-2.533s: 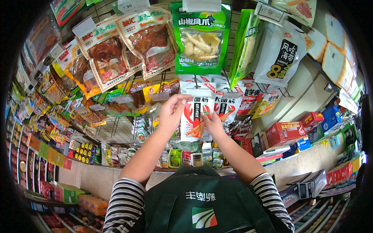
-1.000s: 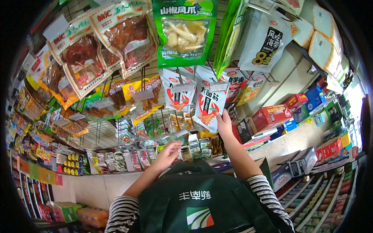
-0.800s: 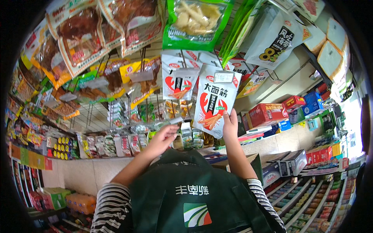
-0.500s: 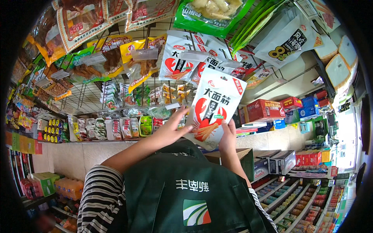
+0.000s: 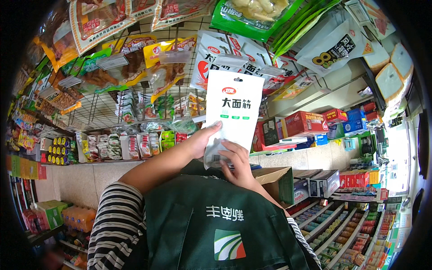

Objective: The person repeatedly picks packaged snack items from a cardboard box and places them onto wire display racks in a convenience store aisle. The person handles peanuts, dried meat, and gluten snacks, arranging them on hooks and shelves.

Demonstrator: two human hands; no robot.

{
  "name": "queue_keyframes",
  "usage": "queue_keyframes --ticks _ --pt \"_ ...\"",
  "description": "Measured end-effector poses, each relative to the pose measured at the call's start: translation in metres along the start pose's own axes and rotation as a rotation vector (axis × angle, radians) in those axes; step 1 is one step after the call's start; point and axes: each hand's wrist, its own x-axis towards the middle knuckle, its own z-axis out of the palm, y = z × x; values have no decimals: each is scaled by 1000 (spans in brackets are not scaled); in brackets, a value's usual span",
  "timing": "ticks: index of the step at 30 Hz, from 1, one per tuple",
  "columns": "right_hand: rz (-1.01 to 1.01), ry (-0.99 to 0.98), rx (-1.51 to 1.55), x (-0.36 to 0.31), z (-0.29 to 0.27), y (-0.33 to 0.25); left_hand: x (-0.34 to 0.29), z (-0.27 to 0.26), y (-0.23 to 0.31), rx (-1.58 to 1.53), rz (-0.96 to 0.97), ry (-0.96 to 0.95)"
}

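Squarely before the wearer, a white packet [image 5: 235, 101] stands nearly upright in mid-air, leaning slightly, its hang hole uppermost and its plainer, barcoded side toward the apron [image 5: 202, 198], probably so that side can be looked at. The left hand [image 5: 202, 141] grips its left edge, thumb laid on the front, the other fingers presumably bracing it from behind. The right hand [image 5: 237, 163] has its fingers bent over the lower front, by the barcode, perhaps steadying the limp bottom; whether it truly pinches is not clear.

Beyond the packet's top edge hang similar white bags [image 5: 208, 51] on hooks, likely so their fronts face outward; it overlaps them in view, and any contact is hard to judge. A green bag [image 5: 256, 20] hangs higher up. Leftward, a gap separates the packet from the yellow bag [image 5: 168, 67]. Rightward, some room lies before the red box [image 5: 306, 124]. Below, the hands sit close to the apron, with a cardboard box [image 5: 273, 174] near the right forearm.
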Motion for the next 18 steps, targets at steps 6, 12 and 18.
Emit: queue_keyframes --ticks 6,12,18 --pt "279 275 108 -13 17 5 -27 -15 10 -114 -54 32" --pt "774 167 880 -30 46 4 -52 -19 19 -118 -115 33" --pt "765 229 1020 -34 72 -7 -69 -27 24 -103 -143 31"
